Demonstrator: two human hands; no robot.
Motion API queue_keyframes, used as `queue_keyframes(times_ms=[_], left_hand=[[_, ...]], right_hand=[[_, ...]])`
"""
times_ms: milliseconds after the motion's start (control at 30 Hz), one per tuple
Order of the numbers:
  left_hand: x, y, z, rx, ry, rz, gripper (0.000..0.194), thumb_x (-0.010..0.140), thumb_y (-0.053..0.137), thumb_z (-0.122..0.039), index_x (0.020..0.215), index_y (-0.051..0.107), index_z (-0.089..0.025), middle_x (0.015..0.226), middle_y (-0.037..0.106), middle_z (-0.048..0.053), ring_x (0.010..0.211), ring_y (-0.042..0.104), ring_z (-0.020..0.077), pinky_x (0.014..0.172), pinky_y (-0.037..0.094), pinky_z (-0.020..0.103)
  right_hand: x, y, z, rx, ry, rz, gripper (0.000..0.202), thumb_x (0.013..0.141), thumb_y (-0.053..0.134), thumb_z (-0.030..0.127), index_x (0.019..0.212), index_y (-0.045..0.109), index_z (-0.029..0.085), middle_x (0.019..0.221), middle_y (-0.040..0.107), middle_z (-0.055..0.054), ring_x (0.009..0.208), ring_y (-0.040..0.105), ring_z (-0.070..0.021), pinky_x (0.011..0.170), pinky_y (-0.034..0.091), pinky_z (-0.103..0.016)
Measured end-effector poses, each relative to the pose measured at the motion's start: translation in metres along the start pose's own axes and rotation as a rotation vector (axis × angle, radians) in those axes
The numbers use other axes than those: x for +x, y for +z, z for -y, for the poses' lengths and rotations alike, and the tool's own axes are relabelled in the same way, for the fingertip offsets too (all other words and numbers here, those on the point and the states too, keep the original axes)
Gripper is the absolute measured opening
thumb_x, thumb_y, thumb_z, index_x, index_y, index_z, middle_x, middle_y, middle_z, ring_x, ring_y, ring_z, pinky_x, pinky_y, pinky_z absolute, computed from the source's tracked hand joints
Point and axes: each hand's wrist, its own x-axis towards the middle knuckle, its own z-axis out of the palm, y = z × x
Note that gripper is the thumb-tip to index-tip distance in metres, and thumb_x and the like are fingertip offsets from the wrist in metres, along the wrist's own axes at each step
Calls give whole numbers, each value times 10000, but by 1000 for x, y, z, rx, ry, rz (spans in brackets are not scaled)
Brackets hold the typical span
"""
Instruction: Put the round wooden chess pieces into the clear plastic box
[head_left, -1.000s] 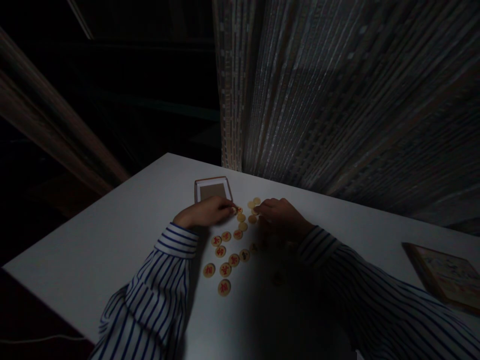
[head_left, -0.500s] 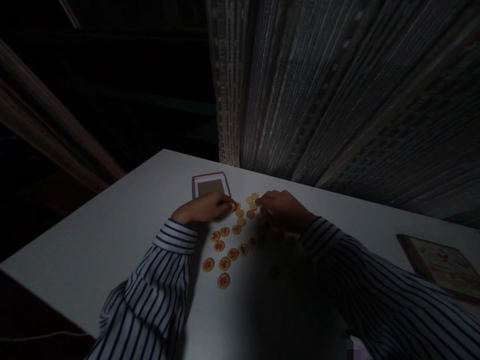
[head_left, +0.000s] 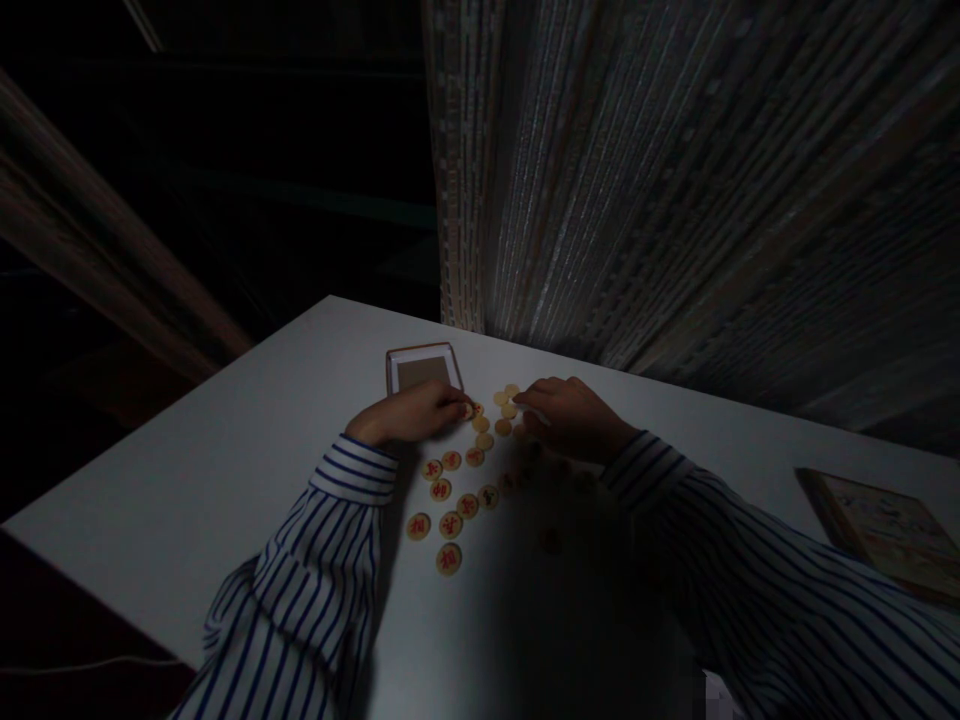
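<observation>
Round Chinese chess pieces lie loosely across the white table, some with red characters, such as the piece closest to me. Between its thumb and forefinger, my left hand pinches a piece, right beside another piece. My right hand hovers low over the far end of the spread, its forefinger tip at a small group of blank-faced pieces. A gap shows between that forefinger and the thumb, and I see nothing gripped there. Several dark-lettered pieces sit in the right arm's shadow.
A shallow box tray with a brown inside stands just beyond my left hand. A flat patterned box or lid lies at the right. Behind the table's far edge hangs a string curtain.
Both hands stay almost in place. The whole view has shifted very slightly, and the pieces lie as before. My left hand keeps its pinch.
</observation>
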Motion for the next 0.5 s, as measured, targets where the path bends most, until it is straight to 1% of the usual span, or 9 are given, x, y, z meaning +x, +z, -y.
queue_keyframes(times_ms=[100, 267, 433, 500], left_hand=[[0, 0, 2, 1, -3, -6, 334, 840, 367, -331, 824, 620, -114, 647, 549, 3, 568, 428, 105, 574, 354, 240], [0, 1, 6, -15, -17, -20, 328, 840, 377, -334, 870, 625, -121, 668, 565, 6, 573, 433, 104, 561, 352, 233], [0, 1, 8, 7, 8, -24, 340, 843, 369, -338, 816, 626, -117, 638, 548, 3, 559, 422, 105, 539, 337, 235], [0, 0, 8, 3, 22, -17, 331, 843, 369, -321, 834, 628, -115, 652, 558, 7, 568, 429, 106, 545, 342, 234]], right_hand=[[1, 0, 1, -2, -4, 10, 305, 821, 410, 210, 1071, 581, 174, 1008, 617, -76, 897, 545, -191, 695, 307, -298], [3, -1, 1, -16, -8, 15, 320, 815, 405, 198, 1084, 576, 170, 996, 615, -74, 882, 543, -191, 687, 307, -299], [4, 0, -1, -14, -4, 2, 325, 818, 416, 205, 1105, 565, 172, 1021, 610, -84, 903, 532, -198, 709, 309, -302], [4, 0, -2, -15, 2, -4, 323, 818, 424, 210, 1106, 565, 173, 1026, 610, -84, 904, 531, -201, 717, 313, -304]])
